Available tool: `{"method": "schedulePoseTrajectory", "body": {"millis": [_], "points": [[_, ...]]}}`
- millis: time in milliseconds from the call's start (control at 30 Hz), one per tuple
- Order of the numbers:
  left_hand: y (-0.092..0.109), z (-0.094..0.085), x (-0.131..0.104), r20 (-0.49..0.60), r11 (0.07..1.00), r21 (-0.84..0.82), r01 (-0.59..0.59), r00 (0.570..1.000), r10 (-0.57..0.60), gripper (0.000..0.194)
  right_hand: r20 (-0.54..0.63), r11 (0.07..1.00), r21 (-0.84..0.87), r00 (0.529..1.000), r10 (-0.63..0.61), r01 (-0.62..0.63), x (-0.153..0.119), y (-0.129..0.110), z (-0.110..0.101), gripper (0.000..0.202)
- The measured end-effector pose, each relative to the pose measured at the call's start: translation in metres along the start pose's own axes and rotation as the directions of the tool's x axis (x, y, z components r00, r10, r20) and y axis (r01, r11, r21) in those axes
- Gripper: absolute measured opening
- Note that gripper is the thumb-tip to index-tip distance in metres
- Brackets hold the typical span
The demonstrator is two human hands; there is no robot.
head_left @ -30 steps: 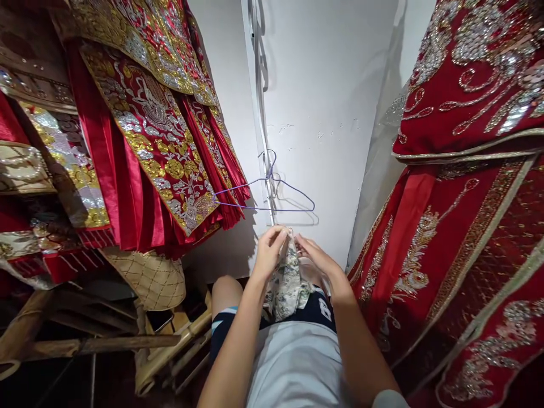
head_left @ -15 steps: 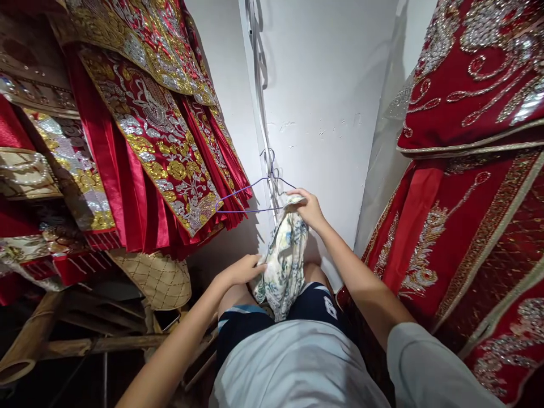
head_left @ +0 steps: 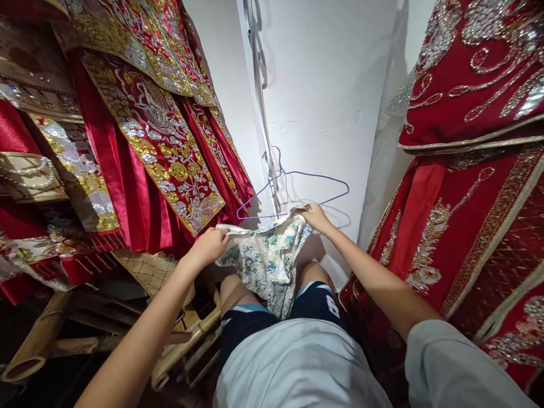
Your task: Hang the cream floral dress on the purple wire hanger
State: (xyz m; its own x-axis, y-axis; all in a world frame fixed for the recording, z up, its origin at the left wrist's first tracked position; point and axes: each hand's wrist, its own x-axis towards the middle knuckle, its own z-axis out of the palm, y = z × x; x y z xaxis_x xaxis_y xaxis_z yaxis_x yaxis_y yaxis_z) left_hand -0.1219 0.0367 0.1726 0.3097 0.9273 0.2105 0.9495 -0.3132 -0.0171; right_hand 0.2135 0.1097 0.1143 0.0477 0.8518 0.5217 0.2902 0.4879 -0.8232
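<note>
My left hand [head_left: 212,243] and my right hand [head_left: 318,218] are apart, each clamped on an end of the top edge of a floral garment [head_left: 266,258]. The cloth stretches between them and droops below them, over my lap and dark shorts [head_left: 249,334]. Just above my right hand is a purple wire hanger [head_left: 317,174], tilted, its lower bar running close to the garment's top edge. Its hook is by a narrow white strip [head_left: 257,102] on the wall [head_left: 318,68] ahead of my hands; I can't quite make out how the two meet. Beyond my left hand hangs a red costume with gold and silver embroidery [head_left: 153,124], with bamboo furniture [head_left: 199,334] lower down. Well to the right of my right hand hangs a red beaded costume [head_left: 437,215].
</note>
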Motion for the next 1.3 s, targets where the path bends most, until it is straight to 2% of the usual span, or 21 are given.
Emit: {"method": "schedulePoseTrajectory", "body": {"millis": [67, 167, 233, 267, 333, 400, 433, 500, 567, 633, 733, 833, 933, 1000, 1067, 1133, 1200, 1233, 1300], "points": [[0.003, -0.004, 0.012, -0.131, 0.998, -0.036, -0.054, 0.99, 0.049, 0.039, 0.005, 0.998, -0.041, 0.999, -0.049, 0.049, -0.004, -0.008, -0.018, 0.019], [0.012, -0.01, 0.032, -0.125, 0.995, -0.1, -0.016, 0.992, 0.003, 0.037, 0.044, 0.997, -0.053, 0.998, -0.054, 0.056, -0.008, -0.022, -0.026, 0.016], [0.02, -0.012, 0.046, -0.14, 0.98, -0.182, -0.079, 0.989, 0.054, 0.035, 0.085, 0.998, -0.03, 0.995, -0.047, 0.05, -0.012, -0.028, -0.02, 0.014], [0.024, -0.013, 0.053, -0.197, 0.963, -0.225, -0.148, 0.975, 0.104, 0.034, 0.105, 0.999, -0.011, 0.993, -0.049, 0.05, -0.015, -0.03, -0.015, 0.013], [0.031, -0.013, 0.065, -0.366, 0.915, -0.286, -0.284, 0.915, 0.17, 0.031, 0.141, 0.998, 0.02, 0.988, -0.067, 0.065, -0.02, -0.033, -0.005, 0.01], [0.034, -0.012, 0.074, -0.491, 0.877, -0.34, -0.34, 0.859, 0.143, 0.029, 0.177, 0.994, 0.022, 0.978, -0.109, 0.107, -0.025, -0.035, 0.0, 0.01], [0.033, -0.012, 0.078, -0.515, 0.864, -0.365, -0.346, 0.848, 0.122, 0.03, 0.183, 0.991, 0.011, 0.974, -0.135, 0.136, -0.026, -0.037, -0.001, 0.013], [0.028, -0.013, 0.082, -0.517, 0.852, -0.39, -0.35, 0.849, 0.112, 0.034, 0.14, 0.984, -0.042, 0.976, -0.168, 0.176, -0.026, -0.04, -0.011, 0.029], [0.02, -0.014, 0.083, -0.513, 0.856, -0.379, -0.352, 0.849, 0.123, 0.034, 0.009, 0.977, -0.139, 0.987, -0.16, 0.16, -0.025, -0.044, -0.028, 0.056], [0.014, -0.015, 0.083, -0.521, 0.863, -0.367, -0.346, 0.846, 0.117, 0.031, -0.127, 0.959, -0.261, 0.981, -0.148, 0.111, -0.024, -0.047, -0.05, 0.072], [0.013, -0.016, 0.085, -0.495, 0.881, -0.348, -0.321, 0.861, 0.117, 0.025, -0.234, 0.911, -0.408, 0.958, -0.168, 0.06, -0.023, -0.048, -0.077, 0.067], [0.019, -0.015, 0.088, -0.466, 0.906, -0.305, -0.294, 0.876, 0.128, 0.022, -0.289, 0.893, -0.449, 0.94, -0.182, 0.035, -0.02, -0.046, -0.092, 0.066], [0.021, -0.013, 0.09, -0.471, 0.913, -0.287, -0.289, 0.873, 0.128, 0.021, -0.243, 0.901, -0.429, 0.952, -0.187, 0.067, -0.014, -0.045, -0.1, 0.054], [0.017, -0.015, 0.089, -0.498, 0.915, -0.298, -0.274, 0.862, 0.096, 0.021, -0.15, 0.921, -0.375, 0.974, -0.17, 0.103, -0.01, -0.048, -0.107, 0.034], [0.011, -0.017, 0.088, -0.535, 0.918, -0.338, -0.208, 0.845, -0.006, 0.02, -0.015, 0.947, -0.296, 0.991, -0.132, 0.121, -0.007, -0.053, -0.114, 0.022], [0.003, -0.02, 0.086, -0.518, 0.906, -0.415, -0.08, 0.84, -0.163, 0.023, 0.119, 0.976, -0.198, 0.991, -0.066, 0.089, -0.004, -0.06, -0.118, 0.023], [-0.003, -0.021, 0.084, -0.435, 0.884, -0.465, 0.048, 0.857, -0.275, 0.033, 0.186, 0.998, -0.057, 0.983, 0.002, 0.009, 0.0, -0.065, -0.114, 0.028], [-0.004, -0.021, 0.084, -0.401, 0.879, -0.471, 0.076, 0.869, -0.29, 0.037, 0.188, 0.999, 0.019, 0.982, 0.026, -0.03, 0.001, -0.066, -0.108, 0.031], [0.0, -0.02, 0.085, -0.396, 0.889, -0.457, 0.038, 0.886, -0.241, 0.041, 0.114, 0.99, 0.136, 0.993, 0.022, -0.038, 0.003, -0.063, -0.088, 0.036]]}}
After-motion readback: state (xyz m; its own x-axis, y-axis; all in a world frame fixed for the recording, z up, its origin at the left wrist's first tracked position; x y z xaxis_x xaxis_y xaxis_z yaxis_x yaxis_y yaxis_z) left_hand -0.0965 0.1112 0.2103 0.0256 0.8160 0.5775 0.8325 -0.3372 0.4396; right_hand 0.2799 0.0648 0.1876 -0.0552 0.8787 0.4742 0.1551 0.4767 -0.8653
